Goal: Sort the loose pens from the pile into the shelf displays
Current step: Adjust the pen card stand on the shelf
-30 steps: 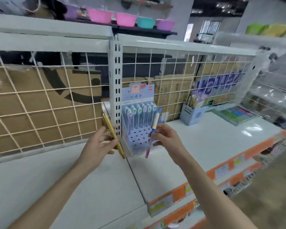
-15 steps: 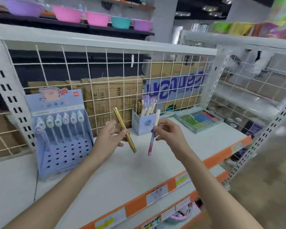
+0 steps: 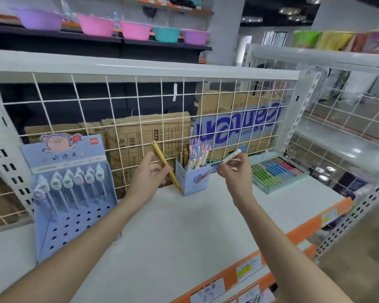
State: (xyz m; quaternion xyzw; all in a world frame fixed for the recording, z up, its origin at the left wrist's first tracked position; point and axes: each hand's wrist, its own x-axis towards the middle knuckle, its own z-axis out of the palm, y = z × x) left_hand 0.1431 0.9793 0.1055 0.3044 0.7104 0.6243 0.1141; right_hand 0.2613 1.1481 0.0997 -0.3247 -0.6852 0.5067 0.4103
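Observation:
My left hand (image 3: pixel 148 176) grips a gold pen (image 3: pixel 165 163) that slants up to the left, its tip near the small blue pen cup (image 3: pixel 193 181). My right hand (image 3: pixel 235 171) pinches a white and pink pen (image 3: pixel 230 158) tilted over the cup's right side, with its white cap end up. The cup stands on the white shelf (image 3: pixel 184 232) and holds several pastel pens and a few gold ones. A blue perforated display stand (image 3: pixel 68 193) with a row of animal-topped pens leans at the left.
A flat tray of coloured pens (image 3: pixel 276 172) lies to the right of the cup. A white wire grid (image 3: pixel 140 119) backs the shelf, with cardboard boxes behind it. Orange price strips (image 3: pixel 298 232) edge the shelf front. Coloured bowls sit on a high shelf.
Both hands have moved forward to the pen cup. The white and pink pen has tipped from near upright to slanting over the cup. The view has shifted right.

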